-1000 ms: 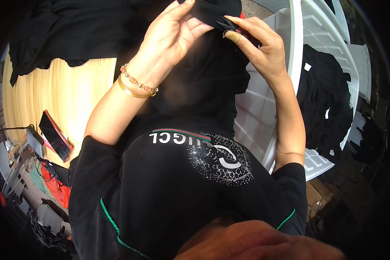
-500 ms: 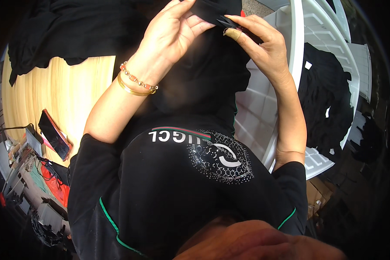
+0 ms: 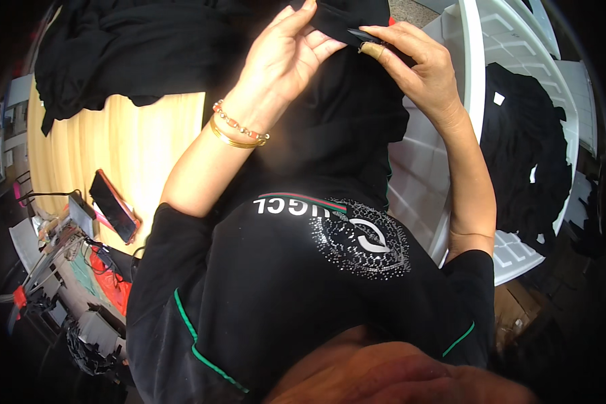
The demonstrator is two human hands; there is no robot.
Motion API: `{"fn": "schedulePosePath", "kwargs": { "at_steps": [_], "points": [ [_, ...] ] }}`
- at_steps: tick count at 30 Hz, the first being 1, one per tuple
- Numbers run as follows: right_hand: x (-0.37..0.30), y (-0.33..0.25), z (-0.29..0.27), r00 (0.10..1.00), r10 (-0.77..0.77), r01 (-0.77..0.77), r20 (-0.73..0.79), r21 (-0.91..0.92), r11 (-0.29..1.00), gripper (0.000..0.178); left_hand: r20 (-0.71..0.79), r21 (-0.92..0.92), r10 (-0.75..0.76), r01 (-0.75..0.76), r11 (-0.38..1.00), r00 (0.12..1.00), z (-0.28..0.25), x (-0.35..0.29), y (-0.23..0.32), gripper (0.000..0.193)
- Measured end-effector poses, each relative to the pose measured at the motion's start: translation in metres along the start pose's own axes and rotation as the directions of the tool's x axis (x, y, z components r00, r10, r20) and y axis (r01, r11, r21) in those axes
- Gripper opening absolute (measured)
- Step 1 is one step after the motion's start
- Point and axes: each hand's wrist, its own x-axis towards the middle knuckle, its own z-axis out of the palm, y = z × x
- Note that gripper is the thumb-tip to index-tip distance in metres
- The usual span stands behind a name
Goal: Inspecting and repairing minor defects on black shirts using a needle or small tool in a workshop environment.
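Note:
My left hand (image 3: 283, 57), bracelets at its wrist, pinches an edge of black fabric (image 3: 330, 17) between thumb and fingers at the top of the view. Close by on the right, my right hand (image 3: 421, 67) grips small dark thread snips (image 3: 361, 35). Their pointed blades lie against the fabric, pointing left. Tan tape wraps the right thumb. The grip of the snips is mostly hidden by the fingers. More black cloth (image 3: 316, 141) hangs below my hands over my lap.
On the left, a wooden table (image 3: 121, 145) bears piled black garments (image 3: 141, 54) and a phone (image 3: 114, 205) in a red case. To the right stand white plastic baskets (image 3: 475, 60), one holding black cloth (image 3: 522, 148). A cardboard box (image 3: 518, 306) sits lower right.
The whole view has shifted, so everything sits slightly farther right. The blades of the snips, apart before, now look closed together at the fabric. Both hands keep their holds.

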Motion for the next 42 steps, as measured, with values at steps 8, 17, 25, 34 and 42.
{"fn": "schedulePosePath", "kwargs": {
  "at_steps": [8, 17, 25, 34, 42],
  "points": [
    [0.01, -0.021, -0.022, 0.995, 0.056, -0.042, -0.082, 0.165, 0.985, 0.021, -0.083, 0.175, 0.047, -0.031, 0.984, 0.995, 0.021, -0.003, 0.03, 0.01],
    [-0.003, 0.011, -0.033, 0.887, 0.334, -0.212, -0.318, 0.361, 0.908, 0.027, 0.668, 0.73, 0.387, -0.458, -0.508, 0.635, 0.094, -0.062, 0.298, 0.015],
    [0.004, 0.018, -0.035, 0.924, 0.188, 0.011, -0.332, 0.515, 0.857, 0.032, 0.841, 0.507, 0.457, 0.126, -0.853, -0.291, 0.072, -0.082, 0.574, 0.019],
    [-0.003, 0.034, -0.019, 0.93, 0.251, -0.08, -0.269, 0.517, 0.852, 0.032, 0.454, 0.763, 0.251, -0.227, -0.605, 0.855, -0.025, 0.021, 0.101, 0.04],
    [0.005, 0.047, -0.02, 0.915, 0.305, -0.104, -0.263, 0.578, 0.81, 0.035, 0.028, 0.573, -0.092, -0.092, -0.814, 0.995, -0.072, 0.059, -0.04, 0.054]
  ]
}}
